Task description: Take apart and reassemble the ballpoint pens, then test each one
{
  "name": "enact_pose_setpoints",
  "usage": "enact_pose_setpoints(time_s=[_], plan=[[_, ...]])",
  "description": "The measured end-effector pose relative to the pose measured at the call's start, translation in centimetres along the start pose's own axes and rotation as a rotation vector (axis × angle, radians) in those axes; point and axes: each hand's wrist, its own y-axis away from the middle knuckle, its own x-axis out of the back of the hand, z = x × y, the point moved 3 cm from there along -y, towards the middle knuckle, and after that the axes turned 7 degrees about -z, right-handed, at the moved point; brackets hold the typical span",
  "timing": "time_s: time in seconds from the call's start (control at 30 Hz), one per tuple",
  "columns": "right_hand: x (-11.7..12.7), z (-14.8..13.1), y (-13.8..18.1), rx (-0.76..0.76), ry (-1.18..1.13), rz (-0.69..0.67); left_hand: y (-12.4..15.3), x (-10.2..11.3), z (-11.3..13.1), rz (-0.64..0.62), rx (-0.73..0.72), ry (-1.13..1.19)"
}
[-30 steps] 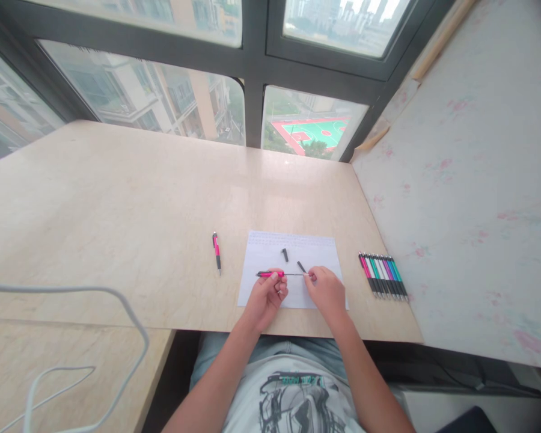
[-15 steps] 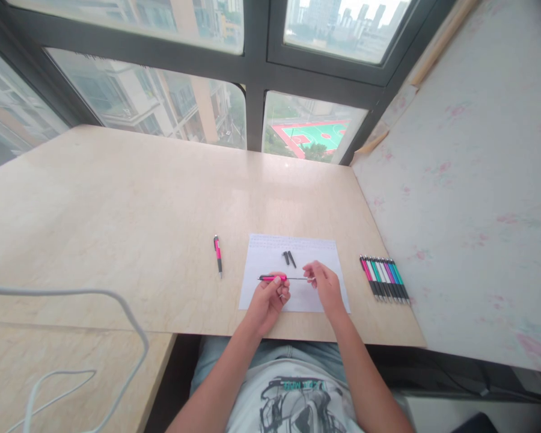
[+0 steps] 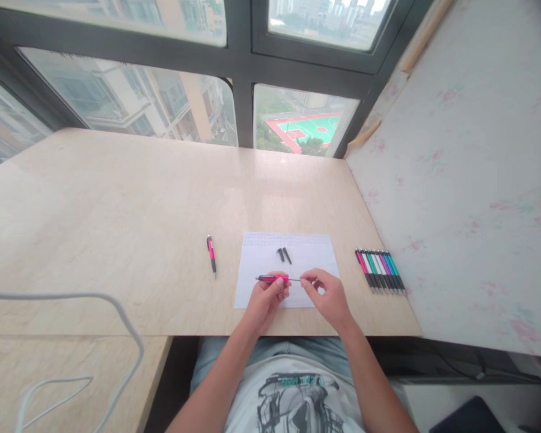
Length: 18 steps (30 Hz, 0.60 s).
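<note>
A pink pen barrel (image 3: 273,278) lies level in my left hand (image 3: 265,299), closed around it above the paper. From its right end a thin dark refill (image 3: 294,279) sticks out. My right hand (image 3: 327,296) pinches the refill's outer end between thumb and fingertips; the tip itself is hidden by the fingers. Under both hands is a white sheet of paper (image 3: 247,264) with rows of writing along its top. On it, just beyond my hands, lie two small black pen parts, a clip-like piece (image 3: 280,255) and a tapered tube (image 3: 287,255).
Left of the paper lies a whole pink pen (image 3: 211,257) with a black grip. A row of several coloured pens (image 3: 379,270) rests at the right, near the wall (image 3: 460,210). A white cable (image 3: 130,325) curves across the lower left. The window (image 3: 153,102) borders the table's far side.
My right hand has moved left along the refill and now pinches it closer to the barrel; less of the refill shows. The left hand still holds the barrel. The view has shifted slightly.
</note>
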Motion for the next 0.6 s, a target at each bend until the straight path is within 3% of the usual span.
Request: enact_pose_setpoints(time_s=[0.23, 0.6], plan=[[0.14, 0.90, 0.22, -0.008, 0.003, -0.009, 0.07, -0.26, 0.26, -0.033, 0.001, -0.057], [0.83, 0.66, 0.14, -0.009, 0.059, -0.007, 0.01, 0.13, 0.08, 0.027, -0.039, -0.030]])
